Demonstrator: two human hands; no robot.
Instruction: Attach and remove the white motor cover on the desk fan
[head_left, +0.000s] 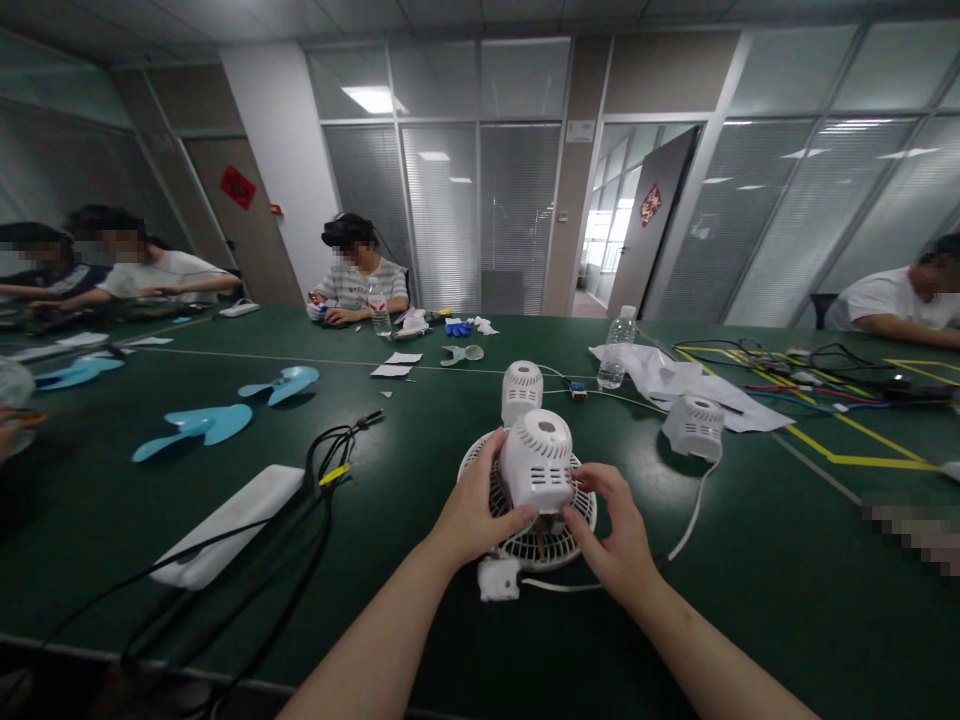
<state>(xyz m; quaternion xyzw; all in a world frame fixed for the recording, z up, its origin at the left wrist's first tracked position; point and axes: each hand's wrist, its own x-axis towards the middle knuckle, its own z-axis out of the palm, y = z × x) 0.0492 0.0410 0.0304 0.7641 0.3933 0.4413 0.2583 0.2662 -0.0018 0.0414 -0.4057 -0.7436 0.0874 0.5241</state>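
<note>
A dark green surface is backed by glazed partitions across the upper frame. At lower centre, over a round grille, fingers curled, by left hand and right hand, a glossy white slotted housing is gripped.

The person's bare left forearm slanted forward and inward, the left hand half-curled, its thumb stretched across. The bare right forearm angled in opposite; the right hand bent its fingers in an arch, its thumb pointing inward.
</note>
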